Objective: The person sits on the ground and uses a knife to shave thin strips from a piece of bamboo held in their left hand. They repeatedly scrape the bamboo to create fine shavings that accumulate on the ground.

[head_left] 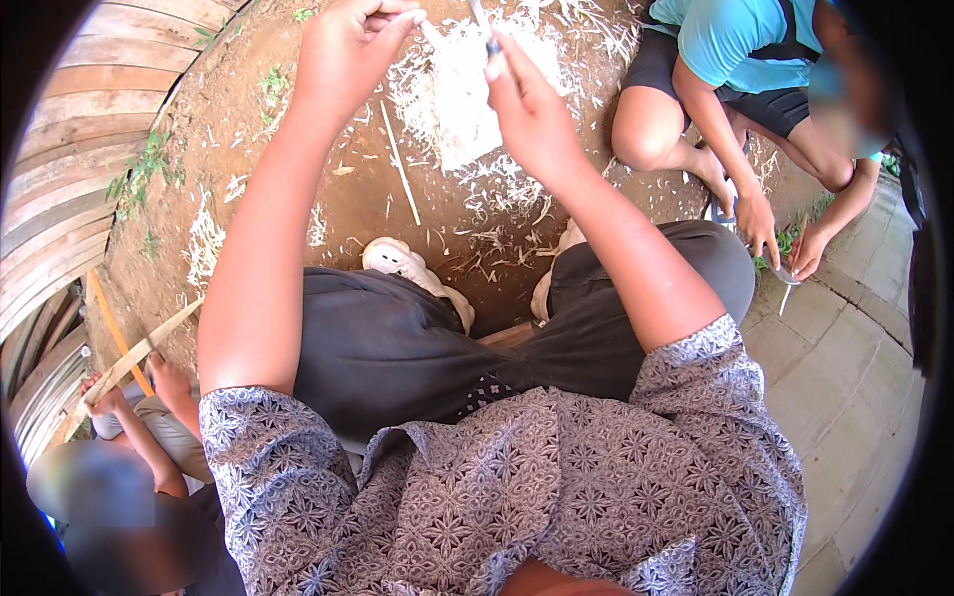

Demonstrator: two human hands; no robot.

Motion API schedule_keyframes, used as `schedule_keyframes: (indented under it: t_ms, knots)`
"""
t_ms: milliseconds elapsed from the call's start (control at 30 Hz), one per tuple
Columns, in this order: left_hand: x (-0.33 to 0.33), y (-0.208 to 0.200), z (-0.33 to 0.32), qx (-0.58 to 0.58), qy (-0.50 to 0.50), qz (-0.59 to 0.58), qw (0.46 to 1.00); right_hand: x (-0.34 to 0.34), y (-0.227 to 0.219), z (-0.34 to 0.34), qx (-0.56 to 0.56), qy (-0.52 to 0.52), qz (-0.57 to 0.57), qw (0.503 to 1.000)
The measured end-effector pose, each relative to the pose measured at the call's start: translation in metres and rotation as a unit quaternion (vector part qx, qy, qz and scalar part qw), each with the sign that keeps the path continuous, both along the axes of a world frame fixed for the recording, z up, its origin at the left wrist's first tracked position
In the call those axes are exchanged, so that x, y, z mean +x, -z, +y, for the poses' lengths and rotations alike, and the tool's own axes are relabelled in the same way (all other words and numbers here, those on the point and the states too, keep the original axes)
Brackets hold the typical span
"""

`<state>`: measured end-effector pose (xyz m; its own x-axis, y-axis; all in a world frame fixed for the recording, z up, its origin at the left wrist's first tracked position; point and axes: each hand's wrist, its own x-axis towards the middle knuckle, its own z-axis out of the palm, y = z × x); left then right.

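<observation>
My left hand (358, 50) is raised at the top of the view, fingers pinched together on one end of a thin pale strip (432, 36), likely wood or bamboo. To its right, my right hand (535, 114) is wrapped round the handle of a knife (480, 16). The blade points up and runs partly out of the picture. The two hands are apart, and blade and strip do not touch. Beneath them lies a bright heap of pale shavings (462, 99) on the brown dirt.
A long thin stick (399, 164) lies on the ground near my shoes (417, 268). At right, a person in a turquoise shirt (725, 45) sits working a small piece by hand. Lower left, another person holds a long split strip (134, 363). Wooden boards (94, 149) line the left; paving (845, 328) the right.
</observation>
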<state>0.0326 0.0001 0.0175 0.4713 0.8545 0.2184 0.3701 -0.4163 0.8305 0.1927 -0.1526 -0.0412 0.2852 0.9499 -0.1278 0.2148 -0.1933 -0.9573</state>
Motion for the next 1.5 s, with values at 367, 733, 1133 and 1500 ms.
schedule_keyframes:
  t_ms: [367, 733, 1133, 1500]
  knots:
    - [0.001, 0.006, 0.001, -0.003, -0.002, 0.008, 1.000, -0.002, 0.012, -0.003, -0.028, -0.016, -0.061, 0.998]
    - [-0.006, 0.008, 0.008, 0.027, -0.006, 0.025, 0.999, 0.015, 0.047, 0.003, -0.099, -0.059, -0.121, 0.986]
    - [-0.004, -0.001, 0.001, 0.006, -0.056, 0.051, 0.997, 0.017, 0.032, 0.008, -0.147, 0.005, -0.013, 0.989]
    - [-0.007, 0.009, -0.001, 0.063, -0.052, 0.092, 0.992, 0.026, 0.011, 0.015, 0.109, 0.096, 0.090, 0.985]
